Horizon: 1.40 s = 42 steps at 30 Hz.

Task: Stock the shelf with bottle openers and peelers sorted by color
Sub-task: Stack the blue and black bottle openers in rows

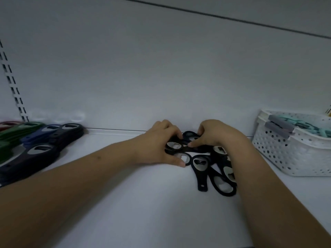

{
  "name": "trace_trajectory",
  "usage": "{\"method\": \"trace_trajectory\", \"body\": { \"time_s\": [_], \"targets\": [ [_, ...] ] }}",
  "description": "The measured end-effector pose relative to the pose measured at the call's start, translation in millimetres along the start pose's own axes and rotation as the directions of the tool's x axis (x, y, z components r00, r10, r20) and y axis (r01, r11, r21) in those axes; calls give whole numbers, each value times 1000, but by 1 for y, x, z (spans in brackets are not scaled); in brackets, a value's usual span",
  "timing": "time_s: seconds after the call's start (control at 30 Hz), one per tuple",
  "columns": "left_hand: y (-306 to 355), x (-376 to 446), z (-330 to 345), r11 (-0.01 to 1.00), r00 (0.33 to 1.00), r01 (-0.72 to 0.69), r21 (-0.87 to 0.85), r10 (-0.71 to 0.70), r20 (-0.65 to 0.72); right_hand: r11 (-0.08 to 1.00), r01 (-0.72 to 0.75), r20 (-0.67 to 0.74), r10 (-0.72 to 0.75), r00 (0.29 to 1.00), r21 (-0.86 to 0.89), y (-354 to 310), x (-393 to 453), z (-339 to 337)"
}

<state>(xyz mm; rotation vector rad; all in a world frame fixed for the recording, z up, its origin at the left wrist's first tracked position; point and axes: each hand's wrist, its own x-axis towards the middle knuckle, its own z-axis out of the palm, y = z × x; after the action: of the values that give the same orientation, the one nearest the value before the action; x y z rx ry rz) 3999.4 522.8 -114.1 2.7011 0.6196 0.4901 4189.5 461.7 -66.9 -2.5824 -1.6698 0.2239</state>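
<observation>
A loose pile of black bottle openers (202,163) with metal mouths lies on the white shelf (125,203) near the back wall. My left hand (157,144) and my right hand (216,135) both rest on the back of this pile, fingers pinched on the same black openers between them. More black openers spread toward the front right, partly under my right wrist. At the far left, sorted rows stand: black openers (41,153), blue ones (43,131), green ones (18,131) and a red edge (7,123).
A white perforated basket (293,154) stands at the right on the shelf, holding teal and grey items (293,125). A slotted upright (12,86) runs up the back wall at the left.
</observation>
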Motion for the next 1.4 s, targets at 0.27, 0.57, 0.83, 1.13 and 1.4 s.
{"method": "trace_trajectory", "body": {
  "time_s": [0.27,0.57,0.83,1.13,1.4],
  "targets": [
    [-11,9,12,993,998,40,114,-45,42,998,56,-17,-56,998,-33,3,0,2],
    [-10,2,7,995,998,53,-88,-55,-15,992,100,16,-101,995,76,10,1,2],
    [-11,-1,6,999,1000,28,-26,-29,-9,989,101,142,-116,983,110,20,-6,-5],
    [-24,2,2,988,997,-14,-155,1,-80,981,-58,-320,-4,947,-184,-19,6,9],
    [-17,-1,-3,991,993,121,-53,-121,-1,898,108,-479,-325,816,-426,-12,10,33]
  ]
}}
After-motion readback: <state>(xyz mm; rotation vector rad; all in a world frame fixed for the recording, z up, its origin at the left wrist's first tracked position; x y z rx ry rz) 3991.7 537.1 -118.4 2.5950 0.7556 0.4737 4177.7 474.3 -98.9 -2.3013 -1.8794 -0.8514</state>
